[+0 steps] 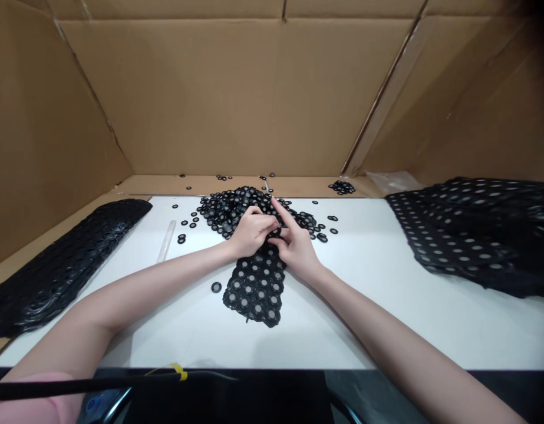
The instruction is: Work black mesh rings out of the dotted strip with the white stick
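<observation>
A narrow black rubber sheet [255,287] with rows of pale round spots lies in front of me on the white tabletop. At its far end my left hand [252,232] is closed, its fingers gripping the edge. My right hand [299,246] pinches the same end with thumb and bent fingers, while its index finger points forward. The fingertips of both hands nearly meet, and what lies between them is partly hidden. Just beyond them is a heap of small black rubber rings [230,207]. A loose ring [216,287] lies left of the sheet.
A thick black stack of sheets [72,259] lies at the left, near a clear plastic strip [166,241]. More dotted black sheets [479,229] are piled at the right. A small ring cluster [342,187] sits by the cardboard wall [236,100]. A dark cable [86,389] crosses the lower left.
</observation>
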Tool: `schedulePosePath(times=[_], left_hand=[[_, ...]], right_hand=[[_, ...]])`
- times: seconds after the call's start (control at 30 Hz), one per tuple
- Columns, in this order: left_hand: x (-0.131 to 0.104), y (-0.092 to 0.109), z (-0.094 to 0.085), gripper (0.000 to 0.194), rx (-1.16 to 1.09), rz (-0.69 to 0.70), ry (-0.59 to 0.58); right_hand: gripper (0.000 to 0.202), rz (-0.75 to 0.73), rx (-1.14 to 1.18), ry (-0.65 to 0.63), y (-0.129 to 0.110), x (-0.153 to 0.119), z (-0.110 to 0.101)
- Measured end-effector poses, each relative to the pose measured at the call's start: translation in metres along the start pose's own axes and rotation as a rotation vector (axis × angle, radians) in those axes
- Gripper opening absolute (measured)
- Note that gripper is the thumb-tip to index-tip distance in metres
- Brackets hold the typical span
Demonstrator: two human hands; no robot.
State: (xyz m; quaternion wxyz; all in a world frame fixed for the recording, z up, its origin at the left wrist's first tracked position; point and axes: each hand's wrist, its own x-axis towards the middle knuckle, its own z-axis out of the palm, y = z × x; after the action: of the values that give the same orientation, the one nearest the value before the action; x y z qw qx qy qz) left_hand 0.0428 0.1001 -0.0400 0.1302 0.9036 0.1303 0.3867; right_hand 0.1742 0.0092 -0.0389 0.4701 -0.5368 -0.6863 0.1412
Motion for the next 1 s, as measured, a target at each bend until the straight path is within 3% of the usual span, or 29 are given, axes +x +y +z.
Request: schedulePosePath(times=[0.13, 0.5, 0.63, 0.83, 1.0], left_hand=[[-0.0032, 0.0016, -0.0033, 0.030, 0.011, 0.072, -0.052], [0.0045, -0.0038, 0.0006, 0.039, -0.091, -0.007, -0.109], [0.0033, -0.0020, -0.0004, 0.037, -0.087, 0.004, -0.063], [-0.0014, 0.0042, 0.0000, 0.019, 0.023, -0.038, -0.023], [-0.0007, 0.0051, 0.0009, 0.027, 0.008, -0.097, 0.034]], right_hand=[[0.077, 0.063, 0.068, 0.028, 0.0008, 0.0010, -0.0012], [0.071, -0.022, -0.073, -0.006, -0.0047, -0.0005, -0.0005], [0.070, -0.032, -0.051, -0.002, -0.0033, 0.0002, -0.0001], [0.073, 0.068, 0.038, 0.032, -0.0019, 0.0009, -0.0003], [0.067, 0.069, -0.033, 0.032, -0.0042, 0.0008, -0.0007]])
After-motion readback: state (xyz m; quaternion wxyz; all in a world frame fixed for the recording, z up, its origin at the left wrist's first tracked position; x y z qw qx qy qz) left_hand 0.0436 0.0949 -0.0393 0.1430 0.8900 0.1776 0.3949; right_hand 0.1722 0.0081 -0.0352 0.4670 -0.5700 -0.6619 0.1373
